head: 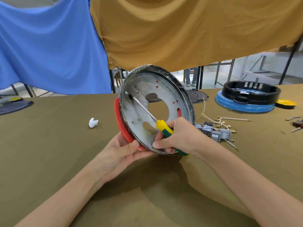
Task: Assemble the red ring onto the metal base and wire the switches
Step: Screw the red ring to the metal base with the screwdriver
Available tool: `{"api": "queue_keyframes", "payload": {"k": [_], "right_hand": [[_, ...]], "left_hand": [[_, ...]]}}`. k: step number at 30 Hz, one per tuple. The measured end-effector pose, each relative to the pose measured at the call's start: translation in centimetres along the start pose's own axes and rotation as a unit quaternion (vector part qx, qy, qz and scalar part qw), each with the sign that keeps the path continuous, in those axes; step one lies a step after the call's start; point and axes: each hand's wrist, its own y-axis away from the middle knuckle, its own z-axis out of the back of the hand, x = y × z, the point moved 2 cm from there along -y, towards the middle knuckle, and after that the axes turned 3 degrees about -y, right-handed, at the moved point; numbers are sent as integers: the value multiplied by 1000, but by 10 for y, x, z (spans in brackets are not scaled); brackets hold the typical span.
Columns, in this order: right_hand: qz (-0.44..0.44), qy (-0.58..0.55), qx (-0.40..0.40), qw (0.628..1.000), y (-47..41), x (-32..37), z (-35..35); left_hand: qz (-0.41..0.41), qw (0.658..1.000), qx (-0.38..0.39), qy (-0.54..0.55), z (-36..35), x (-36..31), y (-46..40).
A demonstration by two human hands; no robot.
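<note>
Metal base (141, 89) tilted above table (49, 145)

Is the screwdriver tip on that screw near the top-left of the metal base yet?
Touching. In the head view the screwdriver shaft runs up to the screw on the metal base, its tip meeting it with no visible gap.

screwdriver (161, 126) inside tilted metal base (139, 115)

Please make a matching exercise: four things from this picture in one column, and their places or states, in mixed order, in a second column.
1. screwdriver
2. red ring
3. switches
4. white scrap

a. lying on the table, right of the metal base
b. lying on the table, left of the base
c. behind the tilted base
d. gripped by the right hand

Pairs: 1-d, 2-c, 3-a, 4-b
</note>
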Motion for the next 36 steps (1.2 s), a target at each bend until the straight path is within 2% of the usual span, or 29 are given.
{"api": "queue_keyframes", "payload": {"k": [5,11,16,23,30,36], "right_hand": [[16,57,-51,997,-3,1,-6],[18,-24,-5,1000,2,2,9],[14,-10,21,1000,5,3,6],[-4,9,-11,1000,-1,1,1],[35,-4,1,999,3,4,15],[127,61,-78,987,15,22,43]], "left_hand": [[-2,999,-13,40,1,1,0],[-2,1000,1,31,-2,0,-4],[4,999,12,45,-3,1,-2],[3,998,1,61,-5,3,0],[-5,998,-10,55,-4,1,-3],[-2,994,-65,89,0,-5,1]]}}
